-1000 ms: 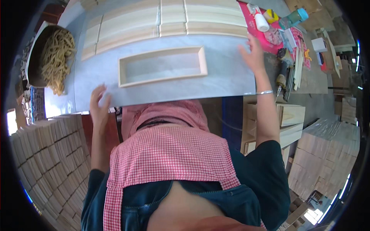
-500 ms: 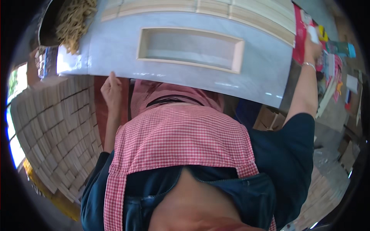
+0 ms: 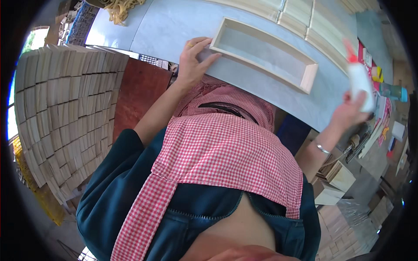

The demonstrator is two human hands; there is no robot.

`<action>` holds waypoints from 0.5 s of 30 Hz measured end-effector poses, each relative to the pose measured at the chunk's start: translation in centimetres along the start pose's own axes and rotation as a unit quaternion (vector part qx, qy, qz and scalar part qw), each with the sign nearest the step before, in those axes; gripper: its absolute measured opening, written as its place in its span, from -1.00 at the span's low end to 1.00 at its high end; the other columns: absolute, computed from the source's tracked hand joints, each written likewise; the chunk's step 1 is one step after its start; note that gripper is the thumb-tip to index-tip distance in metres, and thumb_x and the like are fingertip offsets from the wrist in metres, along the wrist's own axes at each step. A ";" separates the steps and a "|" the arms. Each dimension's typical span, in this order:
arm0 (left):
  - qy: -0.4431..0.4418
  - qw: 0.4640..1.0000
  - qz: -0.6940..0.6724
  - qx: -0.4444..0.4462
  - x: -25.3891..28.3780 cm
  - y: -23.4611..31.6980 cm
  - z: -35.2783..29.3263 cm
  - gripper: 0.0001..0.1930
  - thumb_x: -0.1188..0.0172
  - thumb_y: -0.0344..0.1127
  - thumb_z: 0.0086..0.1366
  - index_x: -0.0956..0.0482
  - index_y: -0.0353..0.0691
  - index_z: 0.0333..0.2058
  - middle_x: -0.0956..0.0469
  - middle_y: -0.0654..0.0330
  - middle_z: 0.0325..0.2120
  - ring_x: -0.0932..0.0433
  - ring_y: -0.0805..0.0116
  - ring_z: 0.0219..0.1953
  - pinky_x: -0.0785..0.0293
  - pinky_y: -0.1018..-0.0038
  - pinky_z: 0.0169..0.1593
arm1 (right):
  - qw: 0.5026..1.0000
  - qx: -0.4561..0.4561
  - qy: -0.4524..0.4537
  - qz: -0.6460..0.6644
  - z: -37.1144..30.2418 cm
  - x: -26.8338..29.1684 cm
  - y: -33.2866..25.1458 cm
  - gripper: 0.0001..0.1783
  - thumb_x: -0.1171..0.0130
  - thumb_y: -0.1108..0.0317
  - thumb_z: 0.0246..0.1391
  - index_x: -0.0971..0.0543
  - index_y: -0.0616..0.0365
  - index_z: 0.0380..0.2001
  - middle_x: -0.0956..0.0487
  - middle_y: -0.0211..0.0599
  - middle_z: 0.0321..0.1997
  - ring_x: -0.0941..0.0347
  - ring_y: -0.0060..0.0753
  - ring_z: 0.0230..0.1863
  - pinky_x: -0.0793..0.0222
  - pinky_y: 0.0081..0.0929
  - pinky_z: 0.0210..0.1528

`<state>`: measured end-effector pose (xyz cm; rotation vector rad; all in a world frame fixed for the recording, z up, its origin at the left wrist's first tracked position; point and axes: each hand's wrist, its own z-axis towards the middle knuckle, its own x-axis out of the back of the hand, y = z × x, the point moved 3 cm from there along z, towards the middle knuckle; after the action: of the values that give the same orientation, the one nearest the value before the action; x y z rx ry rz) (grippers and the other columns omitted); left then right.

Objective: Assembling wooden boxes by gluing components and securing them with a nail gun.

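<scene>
A long shallow wooden tray frame [image 3: 265, 54] lies on the grey tabletop [image 3: 174, 26]. My left hand [image 3: 193, 58] rests flat on the table with its fingers touching the frame's near-left corner. My right hand [image 3: 350, 108] is lifted at the right and grips a white glue bottle [image 3: 359, 80] with a red tip, held upright above the table's right edge. A bracelet sits on that wrist. My red-checked apron and dark jacket fill the middle of the view.
Flat wooden panels [image 3: 305, 15] lie along the table's far side. A pile of pale fibre [image 3: 119, 6] sits at the far left. Stacked wooden slats [image 3: 65, 113] stand at my left. Tools and small coloured items [image 3: 385, 91] crowd the right end.
The view has swung left. My left hand moved from the table edge up to the frame's corner. My right hand left the table and now holds the glue bottle up.
</scene>
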<state>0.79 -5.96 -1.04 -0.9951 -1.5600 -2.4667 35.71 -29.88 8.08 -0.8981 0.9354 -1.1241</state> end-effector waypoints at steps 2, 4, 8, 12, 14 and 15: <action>-0.001 1.000 -0.003 -0.022 -0.4 -0.5 0.1 -0.57 -0.45 -0.30 0.14 -0.67 -0.22 0.01 -0.56 0.15 0.00 -0.48 0.24 0.00 -0.48 0.40 0.05 | 0.987 0.022 -0.129 -0.092 -4.8 -1.9 0.2 -0.49 -0.32 0.32 0.06 -0.44 0.19 0.07 -0.52 -0.06 -0.11 -0.45 -0.42 -0.54 -0.36 -0.64 -0.60; 0.002 0.999 -0.003 -0.038 -0.6 -0.9 -0.1 -0.60 -0.43 -0.32 0.16 -0.68 -0.24 -0.01 -0.57 0.15 -0.01 -0.49 0.24 -0.01 -0.48 0.40 0.05 | 0.972 -0.023 -0.222 -0.070 -8.7 -4.1 0.3 -0.46 -0.36 0.29 0.02 -0.45 0.16 0.07 -0.50 -0.08 -0.02 -0.52 -0.35 -0.37 -0.46 -0.57 -0.47; 0.023 0.998 -0.008 -0.062 -0.9 -1.1 -0.1 -0.65 -0.43 -0.32 0.16 -0.72 -0.21 -0.06 -0.59 0.17 -0.03 -0.49 0.27 -0.05 -0.50 0.43 0.01 | 0.944 -0.003 -0.322 -0.065 -13.2 -8.1 -0.5 -0.38 -0.42 0.32 -0.04 -0.42 0.12 0.10 -0.49 -0.12 0.03 -0.53 -0.24 -0.11 -0.56 -0.42 -0.19; 0.040 0.996 -0.008 -0.075 -0.8 -1.0 -0.2 -0.67 -0.44 -0.32 0.15 -0.73 -0.20 -0.08 -0.60 0.19 -0.05 -0.49 0.29 -0.07 -0.51 0.45 -0.02 | 0.924 0.019 -0.377 -0.062 -14.8 -10.0 -1.0 -0.31 -0.46 0.34 -0.09 -0.39 0.11 0.12 -0.50 -0.13 0.03 -0.53 -0.19 -0.05 -0.57 -0.36 -0.12; 0.046 0.996 -0.007 -0.082 -0.8 -1.0 -0.3 -0.67 -0.44 -0.32 0.15 -0.74 -0.19 -0.08 -0.61 0.19 -0.06 -0.50 0.31 -0.08 -0.51 0.47 -0.04 | 0.911 0.058 -0.402 -0.073 -15.1 -10.6 -1.0 -0.28 -0.49 0.34 -0.11 -0.38 0.11 0.13 -0.51 -0.13 0.03 -0.53 -0.17 -0.05 -0.58 -0.35 -0.12; 0.048 0.996 -0.007 -0.081 -0.8 -1.1 -0.3 -0.67 -0.44 -0.32 0.15 -0.74 -0.19 -0.08 -0.61 0.19 -0.06 -0.50 0.31 -0.08 -0.51 0.47 -0.04 | 0.910 0.058 -0.404 -0.073 -15.2 -10.7 -1.0 -0.28 -0.49 0.34 -0.11 -0.38 0.11 0.13 -0.51 -0.13 0.03 -0.53 -0.17 -0.05 -0.58 -0.35 -0.12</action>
<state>0.89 -5.90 -2.38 -0.8730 -1.3636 -2.6422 19.42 -21.26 5.27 -1.2089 0.1173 -0.7940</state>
